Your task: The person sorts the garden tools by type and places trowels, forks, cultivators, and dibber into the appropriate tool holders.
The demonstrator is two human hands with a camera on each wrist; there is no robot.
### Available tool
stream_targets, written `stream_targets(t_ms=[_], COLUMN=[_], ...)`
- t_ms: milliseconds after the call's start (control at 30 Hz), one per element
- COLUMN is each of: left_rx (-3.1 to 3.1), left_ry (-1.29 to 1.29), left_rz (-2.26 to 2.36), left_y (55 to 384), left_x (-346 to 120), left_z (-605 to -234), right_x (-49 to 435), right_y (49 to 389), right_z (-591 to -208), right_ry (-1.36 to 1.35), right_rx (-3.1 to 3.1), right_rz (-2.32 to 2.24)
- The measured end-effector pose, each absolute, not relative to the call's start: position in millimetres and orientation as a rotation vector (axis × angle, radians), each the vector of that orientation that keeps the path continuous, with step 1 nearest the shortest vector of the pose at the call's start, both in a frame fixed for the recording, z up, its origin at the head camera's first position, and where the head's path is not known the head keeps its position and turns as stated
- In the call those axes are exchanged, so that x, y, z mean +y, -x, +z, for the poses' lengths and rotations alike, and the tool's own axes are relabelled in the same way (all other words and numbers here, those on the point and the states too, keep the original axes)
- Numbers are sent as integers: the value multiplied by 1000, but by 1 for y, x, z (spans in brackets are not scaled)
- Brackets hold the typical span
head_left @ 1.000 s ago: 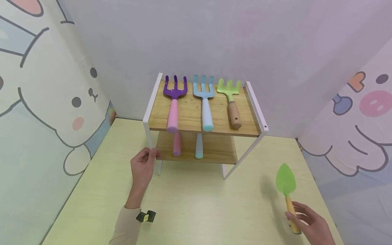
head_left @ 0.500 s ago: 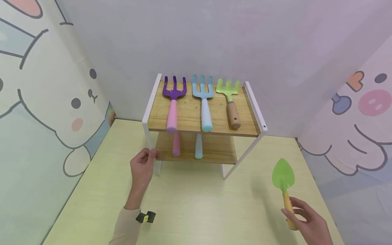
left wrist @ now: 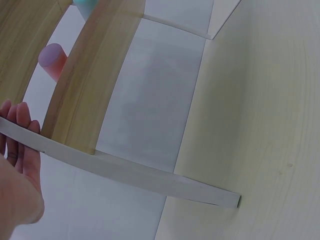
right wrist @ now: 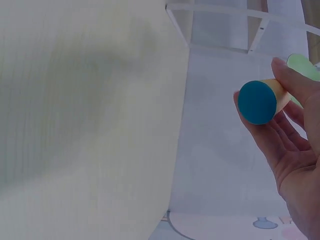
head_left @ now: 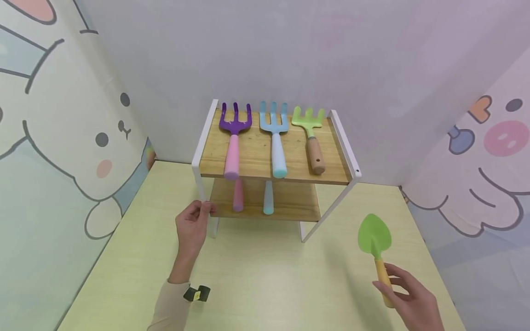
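My right hand (head_left: 416, 299) pinches the yellow handle of a hand trowel (head_left: 374, 235) with a green blade, held above the table at the right, blade pointing away. In the right wrist view the handle's blue end cap (right wrist: 257, 102) faces the camera. My left hand (head_left: 192, 226) grips the white left front post (left wrist: 125, 172) of a two-tier wooden shelf rack (head_left: 347, 142), fingers curled round it near the lower board. On the top board lie a purple hand fork with a pink handle (head_left: 233, 156), a blue hand fork (head_left: 279, 154) and a green hand fork with a brown wooden handle (head_left: 316, 154).
On the lower board (head_left: 290, 202) a pink handle (head_left: 238, 195) and a light blue handle (head_left: 268, 197) stick out; their heads are hidden beneath the top board. The rack stands on a pale yellow table (head_left: 256, 276), with a printed cloth backdrop (head_left: 269, 55) behind and at both sides.
My right hand has moved left with the trowel, toward the rack, and slightly upward in view. The left hand stays on the post; the rack and its tools have not moved.
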State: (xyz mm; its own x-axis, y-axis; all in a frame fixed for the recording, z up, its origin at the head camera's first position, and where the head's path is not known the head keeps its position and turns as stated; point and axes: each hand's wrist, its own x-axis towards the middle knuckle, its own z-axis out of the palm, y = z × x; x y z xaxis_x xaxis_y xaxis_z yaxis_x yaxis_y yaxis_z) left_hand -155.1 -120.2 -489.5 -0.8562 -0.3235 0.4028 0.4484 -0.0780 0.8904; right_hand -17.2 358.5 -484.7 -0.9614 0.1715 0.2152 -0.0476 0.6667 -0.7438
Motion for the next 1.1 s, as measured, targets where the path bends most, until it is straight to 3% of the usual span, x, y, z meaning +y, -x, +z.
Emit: stream_targets(t_ms=[1100], left_rx=[-1692], left_ry=[96], left_rz=[-2017], left_y=[155], left_x=[-120], left_z=[-488], right_x=[307], right_y=[29], right_z=[-468], right_ry=[-489], right_rx=[-2497], right_rz=[1040])
